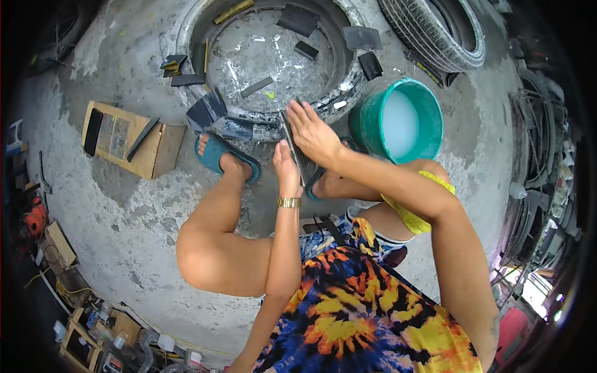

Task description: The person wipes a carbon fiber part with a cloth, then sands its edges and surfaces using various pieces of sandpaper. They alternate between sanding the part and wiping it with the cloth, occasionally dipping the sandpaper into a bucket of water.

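My left hand (287, 171), with a gold watch at its wrist, grips the near left edge of a dark ridged flat piece (305, 168). The piece stands tilted between my hands, its pale-streaked edge towards the left. My right hand (315, 138) lies along its upper right side, fingers stretched and close together. A dark edge shows past those fingertips; what lies beneath the palm is hidden. Just beyond my hands is a big wet tire (273, 127) lying flat on the floor. Dark abrasive-looking sheets (206, 110) rest on its near left rim.
A green bucket (429, 133) of cloudy water stands right of my hands. A wooden box (155, 149) with dark strips sits at left. Another tire (435, 31) lies at the upper right. A yellow cloth (413, 217) drapes my right leg. Tools (106, 336) crowd the lower left.
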The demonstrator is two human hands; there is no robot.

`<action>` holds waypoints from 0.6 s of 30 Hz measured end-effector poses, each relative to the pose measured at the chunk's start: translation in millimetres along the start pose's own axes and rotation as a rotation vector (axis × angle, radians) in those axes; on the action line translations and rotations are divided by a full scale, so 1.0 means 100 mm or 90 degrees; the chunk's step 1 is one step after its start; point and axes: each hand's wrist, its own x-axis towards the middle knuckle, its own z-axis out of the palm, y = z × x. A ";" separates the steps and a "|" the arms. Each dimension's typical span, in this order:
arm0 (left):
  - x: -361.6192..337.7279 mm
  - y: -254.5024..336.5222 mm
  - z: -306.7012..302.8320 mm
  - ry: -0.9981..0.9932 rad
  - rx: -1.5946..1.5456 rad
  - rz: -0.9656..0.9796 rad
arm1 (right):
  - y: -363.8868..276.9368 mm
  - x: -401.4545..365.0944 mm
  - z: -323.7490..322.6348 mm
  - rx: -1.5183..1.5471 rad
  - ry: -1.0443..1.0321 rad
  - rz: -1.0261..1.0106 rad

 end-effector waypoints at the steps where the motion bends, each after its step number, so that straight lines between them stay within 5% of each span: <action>1: 0.04 -0.03 -0.01 -0.018 -0.011 0.011 | 0.01 0.08 0.00 0.002 -0.002 0.000; 15: 0.07 -0.08 -0.07 -0.029 -0.005 0.023 | -0.02 -0.07 0.13 0.214 0.116 0.040; 18: 0.16 -0.19 -0.16 -0.051 -0.004 0.019 | 0.27 0.38 0.29 0.262 0.090 0.073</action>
